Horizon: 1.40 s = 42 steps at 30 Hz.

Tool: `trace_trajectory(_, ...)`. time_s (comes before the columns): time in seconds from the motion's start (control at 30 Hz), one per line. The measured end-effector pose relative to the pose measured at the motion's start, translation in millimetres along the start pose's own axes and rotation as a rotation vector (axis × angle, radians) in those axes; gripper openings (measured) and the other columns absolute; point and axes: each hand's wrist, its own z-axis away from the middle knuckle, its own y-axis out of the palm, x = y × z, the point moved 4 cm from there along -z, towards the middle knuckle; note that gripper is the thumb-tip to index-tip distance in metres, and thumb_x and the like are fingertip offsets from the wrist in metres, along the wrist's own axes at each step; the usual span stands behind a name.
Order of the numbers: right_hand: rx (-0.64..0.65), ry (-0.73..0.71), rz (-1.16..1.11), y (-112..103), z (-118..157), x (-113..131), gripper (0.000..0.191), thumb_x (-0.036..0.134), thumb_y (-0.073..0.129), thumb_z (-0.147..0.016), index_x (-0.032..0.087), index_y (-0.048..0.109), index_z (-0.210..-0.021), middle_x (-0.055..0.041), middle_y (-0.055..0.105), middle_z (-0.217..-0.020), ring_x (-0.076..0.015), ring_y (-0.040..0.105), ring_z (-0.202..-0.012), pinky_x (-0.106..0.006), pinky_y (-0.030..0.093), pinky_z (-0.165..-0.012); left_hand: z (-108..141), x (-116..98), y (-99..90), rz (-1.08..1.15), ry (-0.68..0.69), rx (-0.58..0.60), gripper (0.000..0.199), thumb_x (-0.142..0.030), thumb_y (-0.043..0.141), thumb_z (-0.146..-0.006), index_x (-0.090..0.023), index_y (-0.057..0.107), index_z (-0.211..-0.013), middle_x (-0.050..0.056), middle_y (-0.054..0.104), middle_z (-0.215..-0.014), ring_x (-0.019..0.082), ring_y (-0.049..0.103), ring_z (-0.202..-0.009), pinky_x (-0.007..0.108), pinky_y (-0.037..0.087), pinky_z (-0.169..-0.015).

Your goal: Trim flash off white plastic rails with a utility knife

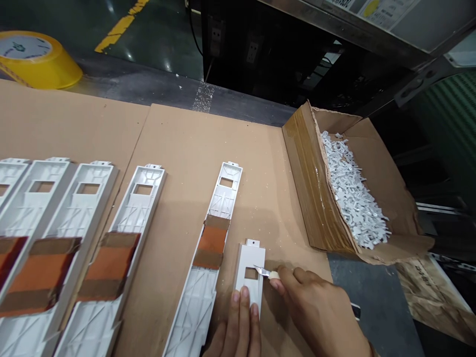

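Observation:
My right hand (316, 307) is closed around a craft knife (265, 272) with a short pale handle. The blade's tip is at the upper right corner of a rectangular opening in a white plastic strip (250, 255), which lies flat side up. Stretched flat on that strip, just below the opening, are the fingers of my left hand (238, 327); its lower part is cut off by the frame. To the left lies another white plastic strip (225, 198), ribbed side up, with an orange-and-brown patch (211, 241) across its middle.
Several similar ribbed strips (138, 218) lie in a row at left on the cardboard sheet (178, 144). A cardboard box (308, 198) at right holds many small white plastic scraps (353, 193). A yellow tape roll (55, 64) sits at the far left.

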Motion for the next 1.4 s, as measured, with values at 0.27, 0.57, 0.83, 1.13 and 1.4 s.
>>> trace_trajectory(0.27,-0.015,-0.014,0.042,-1,-2,0,0.05,0.026,0.018,-0.097,0.024,0.052,-0.061,-0.0003,0.055,-0.049,-0.0162,0.053,-0.037,-0.027,0.025,-0.038,0,0,0.3,0.01,0.029,0.025,0.029,-0.003,0.037,-0.083,-0.014,0.062,-0.093,0.008,0.07,-0.095,0.018,0.065,-0.09,0.028,0.038,-0.063)
trace_trajectory(0.57,0.098,-0.045,0.039,6,-1,-4,0.014,0.025,0.054,-0.081,0.023,0.054,-0.067,0.0016,0.059,-0.055,-0.017,0.057,-0.045,-0.028,0.024,-0.042,2,-2,-1.7,0.066,-0.026,0.07,0.042,-0.017,0.022,-0.092,-0.011,0.063,-0.095,0.013,0.069,-0.098,0.02,0.064,-0.094,0.029,0.04,-0.067)
trace_trajectory(0.83,0.159,-0.092,0.064,1,-12,-10,0.013,0.028,0.065,-0.077,0.023,0.057,-0.068,0.0007,0.059,-0.057,-0.0196,0.058,-0.047,-0.028,0.017,-0.044,4,-3,-3.4,0.086,-0.029,0.12,0.046,-0.024,0.018,-0.094,-0.01,0.062,-0.098,0.014,0.067,-0.103,0.023,0.063,-0.098,0.03,0.041,-0.073)
trace_trajectory(1.13,0.263,-0.143,0.041,-4,-28,-16,0.013,0.026,0.066,-0.079,0.023,0.059,-0.069,-0.0008,0.062,-0.064,-0.0196,0.058,-0.059,-0.029,0.023,-0.05,3,-3,-5.4,0.124,-0.038,0.151,0.047,-0.026,0.019,-0.093,-0.008,0.062,-0.101,0.017,0.067,-0.104,0.026,0.062,-0.1,0.03,0.042,-0.074)
trace_trajectory(1.4,0.112,-0.209,0.006,-14,-26,-25,0.021,0.03,0.057,-0.085,0.022,0.054,-0.066,0.001,0.056,-0.06,-0.0148,0.05,-0.054,-0.028,0.022,-0.052,3,-3,-5.1,0.113,-0.036,0.131,0.046,-0.023,0.019,-0.093,-0.009,0.062,-0.1,0.016,0.067,-0.103,0.024,0.063,-0.099,0.03,0.042,-0.075)
